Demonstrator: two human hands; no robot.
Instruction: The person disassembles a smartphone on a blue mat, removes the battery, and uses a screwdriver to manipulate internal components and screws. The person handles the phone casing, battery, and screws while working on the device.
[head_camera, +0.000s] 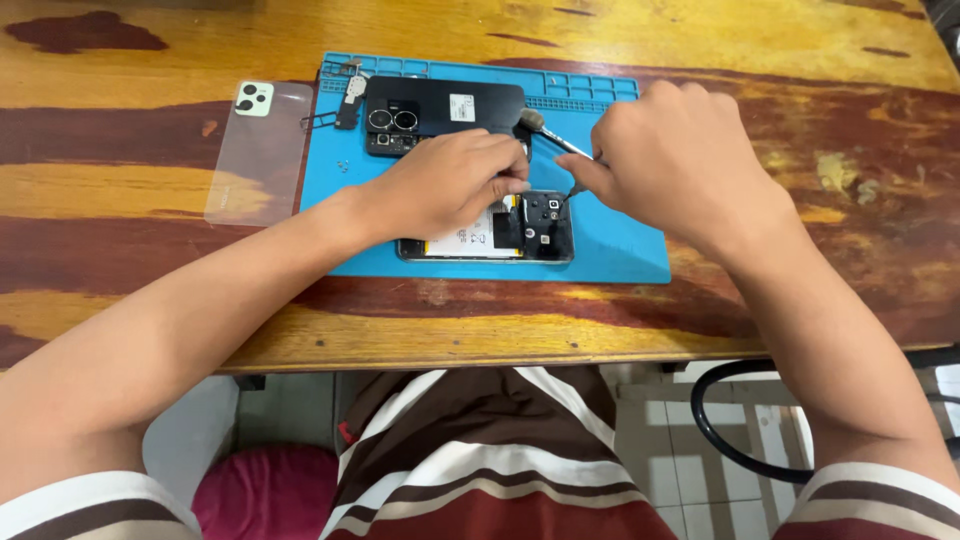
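An opened phone (535, 232) lies on a blue work mat (620, 245), its battery and black camera board exposed. My left hand (450, 180) rests on the phone's upper middle, fingers curled down, pinning it in place. My right hand (670, 160) grips a thin metal tool (553, 137) whose tip points down at the camera board. A black inner cover (445, 112) with two lens rings lies on the mat just behind my left hand.
A pale phone back cover (258, 150) lies on the wooden table (150, 260) left of the mat. Small parts and screws (345, 105) sit at the mat's far left corner. The table edge is close to my lap.
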